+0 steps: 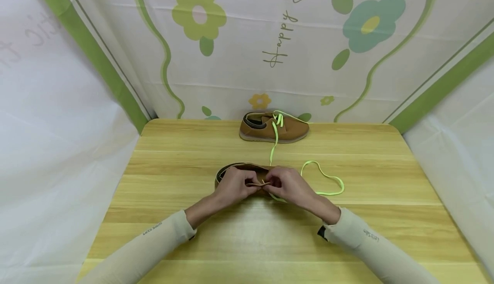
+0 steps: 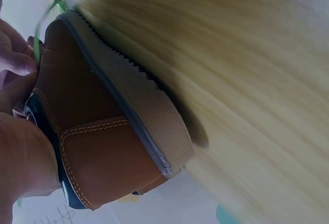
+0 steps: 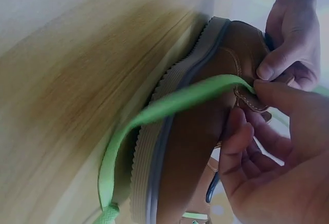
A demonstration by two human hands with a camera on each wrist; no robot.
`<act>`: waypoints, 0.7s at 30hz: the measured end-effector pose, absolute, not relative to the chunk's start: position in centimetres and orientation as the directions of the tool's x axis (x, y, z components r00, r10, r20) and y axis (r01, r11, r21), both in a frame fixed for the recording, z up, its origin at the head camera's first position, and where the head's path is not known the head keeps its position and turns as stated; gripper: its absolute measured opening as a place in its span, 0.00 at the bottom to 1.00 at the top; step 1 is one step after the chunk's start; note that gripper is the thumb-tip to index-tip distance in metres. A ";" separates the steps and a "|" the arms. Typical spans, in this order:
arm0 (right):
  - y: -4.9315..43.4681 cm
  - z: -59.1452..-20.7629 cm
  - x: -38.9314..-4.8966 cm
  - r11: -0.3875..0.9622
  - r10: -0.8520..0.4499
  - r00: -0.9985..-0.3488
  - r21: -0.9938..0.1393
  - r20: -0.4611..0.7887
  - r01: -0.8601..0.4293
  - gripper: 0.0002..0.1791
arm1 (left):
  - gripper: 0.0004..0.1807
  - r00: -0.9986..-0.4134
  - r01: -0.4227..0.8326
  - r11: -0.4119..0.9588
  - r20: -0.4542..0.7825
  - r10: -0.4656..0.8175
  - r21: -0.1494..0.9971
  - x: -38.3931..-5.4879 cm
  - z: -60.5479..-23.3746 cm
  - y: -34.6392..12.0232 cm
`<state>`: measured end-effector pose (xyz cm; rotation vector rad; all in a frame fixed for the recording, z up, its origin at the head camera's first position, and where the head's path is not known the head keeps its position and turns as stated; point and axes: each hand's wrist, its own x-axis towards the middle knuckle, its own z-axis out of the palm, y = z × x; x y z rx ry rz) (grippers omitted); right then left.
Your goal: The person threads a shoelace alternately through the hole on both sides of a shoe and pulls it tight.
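Note:
A brown leather shoe [image 1: 247,166] stands on the table in front of the person, toe to the right. My left hand [image 1: 236,185] reaches over the shoe's opening and pinches its near eyelet flap; in the right wrist view the left thumb [image 3: 272,70] presses on that flap. Just right of it, my right hand [image 1: 289,185] pinches a bright green shoelace [image 3: 154,112] where it passes through the flap. From there the lace hangs down past the sole. The left wrist view shows the shoe's heel and side [image 2: 103,157], with the wrist above the collar.
Behind, a second brown shoe [image 1: 295,131] stands at the table's far edge, its green lace [image 1: 274,140] trailing toward the front shoe. A loop of green lace [image 1: 329,194] lies right of the right hand on the wooden table [image 1: 251,241]. Printed white curtains [image 1: 239,61] enclose the table.

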<state>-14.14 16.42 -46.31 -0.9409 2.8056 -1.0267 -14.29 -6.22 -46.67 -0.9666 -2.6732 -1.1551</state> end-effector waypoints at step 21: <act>17.6 -46.3 -14.9 0.402 -0.556 -0.830 -0.888 -0.044 -0.223 0.06 | 0.09 -0.775 0.604 0.466 0.338 0.534 0.647 -14.2 -46.8 -6.3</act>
